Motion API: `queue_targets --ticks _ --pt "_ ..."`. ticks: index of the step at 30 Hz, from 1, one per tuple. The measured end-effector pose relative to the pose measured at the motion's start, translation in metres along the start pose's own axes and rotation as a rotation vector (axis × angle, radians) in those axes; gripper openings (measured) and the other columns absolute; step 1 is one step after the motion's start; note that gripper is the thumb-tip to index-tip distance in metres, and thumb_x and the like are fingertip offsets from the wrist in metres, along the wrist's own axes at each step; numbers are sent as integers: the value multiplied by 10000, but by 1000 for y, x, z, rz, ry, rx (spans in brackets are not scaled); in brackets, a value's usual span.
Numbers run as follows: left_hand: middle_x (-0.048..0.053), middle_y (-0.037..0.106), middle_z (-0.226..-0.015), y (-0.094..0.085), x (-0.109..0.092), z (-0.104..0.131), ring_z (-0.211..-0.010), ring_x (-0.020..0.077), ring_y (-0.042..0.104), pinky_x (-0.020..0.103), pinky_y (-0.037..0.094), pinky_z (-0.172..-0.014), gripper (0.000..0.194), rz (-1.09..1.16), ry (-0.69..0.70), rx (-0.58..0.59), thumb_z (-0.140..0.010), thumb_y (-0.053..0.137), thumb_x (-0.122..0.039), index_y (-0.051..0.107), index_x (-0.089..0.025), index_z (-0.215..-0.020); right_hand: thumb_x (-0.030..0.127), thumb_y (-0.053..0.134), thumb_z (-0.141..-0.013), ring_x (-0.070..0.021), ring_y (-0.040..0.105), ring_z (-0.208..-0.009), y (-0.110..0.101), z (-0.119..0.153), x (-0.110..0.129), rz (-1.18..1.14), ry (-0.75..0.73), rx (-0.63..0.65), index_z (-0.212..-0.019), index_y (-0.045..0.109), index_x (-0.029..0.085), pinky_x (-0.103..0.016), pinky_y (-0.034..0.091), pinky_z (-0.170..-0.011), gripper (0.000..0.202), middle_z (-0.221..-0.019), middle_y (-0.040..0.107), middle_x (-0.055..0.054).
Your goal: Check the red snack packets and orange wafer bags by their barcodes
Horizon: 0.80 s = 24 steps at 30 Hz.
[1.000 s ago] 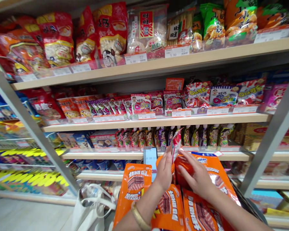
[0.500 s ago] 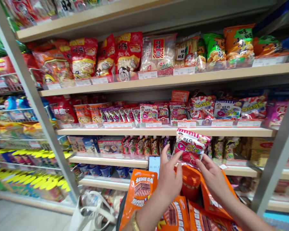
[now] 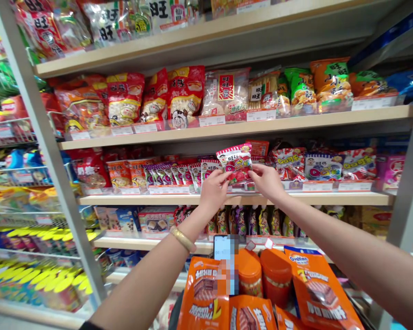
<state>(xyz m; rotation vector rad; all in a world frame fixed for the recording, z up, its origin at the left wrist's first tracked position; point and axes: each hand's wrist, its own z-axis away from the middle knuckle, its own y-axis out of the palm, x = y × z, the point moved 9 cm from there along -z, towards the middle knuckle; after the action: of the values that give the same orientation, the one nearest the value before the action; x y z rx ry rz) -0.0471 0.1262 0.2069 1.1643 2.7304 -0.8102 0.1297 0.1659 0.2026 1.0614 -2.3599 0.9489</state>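
A small red and white gummy candy bag (image 3: 234, 161) is held upright in front of the middle shelf. My left hand (image 3: 214, 190) pinches its lower left side, and a gold bangle (image 3: 182, 239) circles that wrist. At the bag's lower right edge, my right hand (image 3: 266, 181) grips it between thumb and fingers. Similar bags (image 3: 208, 168) stand in a row just behind. Below my arms are orange Ovaltine pouches (image 3: 321, 288) and two orange jars (image 3: 277, 275), with a phone (image 3: 223, 247) beside them, partly pixelated.
Wooden shelves (image 3: 234, 200) hold snack bags, boxes and pouches, with price labels along their edges. A grey metal post (image 3: 51, 151) rises at the left, another (image 3: 404, 183) at the right. Wire racks with yellow-lidded tubs (image 3: 65, 284) stand beyond the left post.
Both hands have moved up and left with the candy bag, from above the orange packages to the middle shelf. My left fingers now pinch the bag. The view has tilted up slightly.
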Motion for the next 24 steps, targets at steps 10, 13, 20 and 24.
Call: queue_targets --ticks 10,13,20,24 --pt "68 725 -1020 21 56 -17 -899 198 678 321 534 -852 312 -300 -78 137 -846 558 -112 757 -226 -1058 173 561 -863 -253 709 -928 66 -31 7 325 -3 216 -971 761 152 -292 489 -814 228 -955 769 -134" --pt "102 713 -942 19 56 -6 -890 252 655 387 512 -843 270 -369 -100 158 -879 548 -247 774 -215 -1023 207 548 -891 -265 709 -907 77 -23 13 373 -80 307 -837 768 175 -308 484 -818 229 -904 770 -133" --pt "122 615 -979 6 35 5 -959 293 572 434 476 -857 270 -559 -47 113 -856 546 -229 762 -213 -1016 224 536 -902 -228 682 -983 64 -26 15 290 -167 294 -836 767 197 -270 451 -897 242 -977 763 -94" --pt "117 628 -1073 21 11 -8 -1034 243 587 384 478 -950 363 -271 123 134 -843 484 -101 713 -173 -1115 192 515 -885 -256 653 -1077 27 -50 -7 168 -62 127 -1117 718 150 -311 439 -956 311 -1112 732 -126"
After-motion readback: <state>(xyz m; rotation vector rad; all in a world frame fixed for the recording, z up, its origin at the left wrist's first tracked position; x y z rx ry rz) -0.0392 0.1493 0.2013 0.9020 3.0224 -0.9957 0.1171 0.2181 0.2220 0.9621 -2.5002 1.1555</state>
